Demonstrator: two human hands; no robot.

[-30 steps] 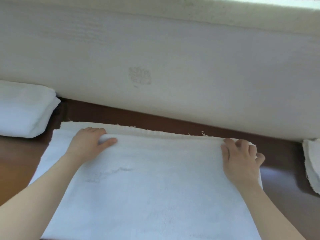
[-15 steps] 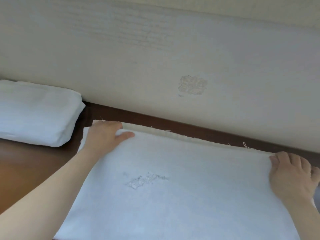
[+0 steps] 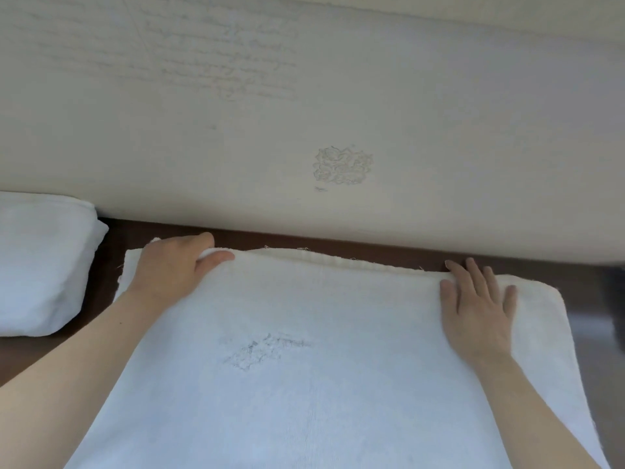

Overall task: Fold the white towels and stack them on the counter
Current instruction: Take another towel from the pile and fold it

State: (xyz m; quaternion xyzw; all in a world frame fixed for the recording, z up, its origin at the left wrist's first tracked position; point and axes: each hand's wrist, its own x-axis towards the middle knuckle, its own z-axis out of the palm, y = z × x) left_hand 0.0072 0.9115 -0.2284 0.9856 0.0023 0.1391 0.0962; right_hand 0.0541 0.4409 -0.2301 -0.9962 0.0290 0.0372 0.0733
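A white towel (image 3: pixel 304 384) lies spread on the dark wooden counter (image 3: pixel 355 248), folded double, with a grey smudge near its middle. Its far edge runs close along the wall. My left hand (image 3: pixel 172 269) is at the far left corner and pinches the upper layer's edge between thumb and fingers. My right hand (image 3: pixel 477 309) rests flat on the towel near the far right edge, fingers straight and spread. A folded white towel (image 3: pixel 40 265) sits on the counter to the left, apart from the spread one.
A cream wall (image 3: pixel 338 113) with faint writing and a rough patch rises right behind the counter. Bare brown wood shows between the two towels and at the right edge, where something dark and blurred (image 3: pixel 617 299) sits.
My right hand has uncurled from the right corner and now lies flat, a little further in. My left hand stays at the left corner. The view has swung about.
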